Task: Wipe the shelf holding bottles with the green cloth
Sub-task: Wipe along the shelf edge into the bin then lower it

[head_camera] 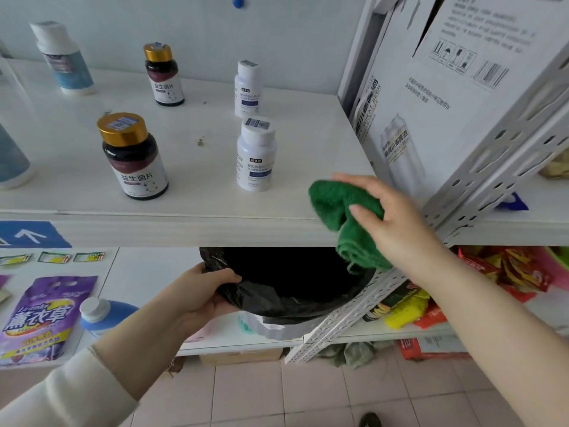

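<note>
A white shelf [191,211] carries several bottles: two dark ones with gold caps [134,158] [163,76], two white ones [256,155] [247,89] and a blue-labelled one [63,58] at the back left. Crumbs [200,141] lie between the bottles. My right hand [385,217] grips the green cloth [341,220] at the shelf's front right edge; part of the cloth hangs over the edge. My left hand [200,294] holds the rim of a black bin bag [286,291] just below the shelf.
A large white beer carton [446,87] stands at the shelf's right end behind a perforated upright [492,167]. On the lower shelf lie a purple pouch [43,315], a blue bottle [101,312] and snack packets [505,272]. Tiled floor lies below.
</note>
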A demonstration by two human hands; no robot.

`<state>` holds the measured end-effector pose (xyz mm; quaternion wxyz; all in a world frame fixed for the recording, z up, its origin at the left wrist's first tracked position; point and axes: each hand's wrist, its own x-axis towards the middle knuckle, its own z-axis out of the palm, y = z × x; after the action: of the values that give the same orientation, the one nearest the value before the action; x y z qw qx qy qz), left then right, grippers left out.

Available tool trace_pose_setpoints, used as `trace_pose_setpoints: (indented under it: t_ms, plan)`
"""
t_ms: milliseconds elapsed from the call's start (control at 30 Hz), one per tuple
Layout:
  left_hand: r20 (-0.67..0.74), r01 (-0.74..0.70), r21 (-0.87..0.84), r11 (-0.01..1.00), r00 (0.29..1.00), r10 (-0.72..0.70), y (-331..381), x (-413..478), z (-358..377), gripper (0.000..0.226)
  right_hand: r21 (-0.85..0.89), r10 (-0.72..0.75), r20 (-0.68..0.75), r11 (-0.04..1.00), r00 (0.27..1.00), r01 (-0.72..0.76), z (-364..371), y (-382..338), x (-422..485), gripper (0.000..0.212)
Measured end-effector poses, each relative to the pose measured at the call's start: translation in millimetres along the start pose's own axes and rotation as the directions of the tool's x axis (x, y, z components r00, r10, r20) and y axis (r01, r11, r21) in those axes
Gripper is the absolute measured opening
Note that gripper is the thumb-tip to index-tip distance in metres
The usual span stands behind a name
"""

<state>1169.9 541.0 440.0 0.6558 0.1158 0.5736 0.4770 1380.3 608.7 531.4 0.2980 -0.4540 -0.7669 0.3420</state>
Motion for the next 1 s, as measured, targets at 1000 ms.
trace_pose_setpoints:
  t_ms: [1000]
  plan:
    - [-0.043, -0.036, 0.011, 0.999, 0.998, 0.036, 4, -2, -2, 0.018, -0.359, 0.106, -0.175, 0.919, 0.979, -0.163, 9, 41, 72, 0.044]
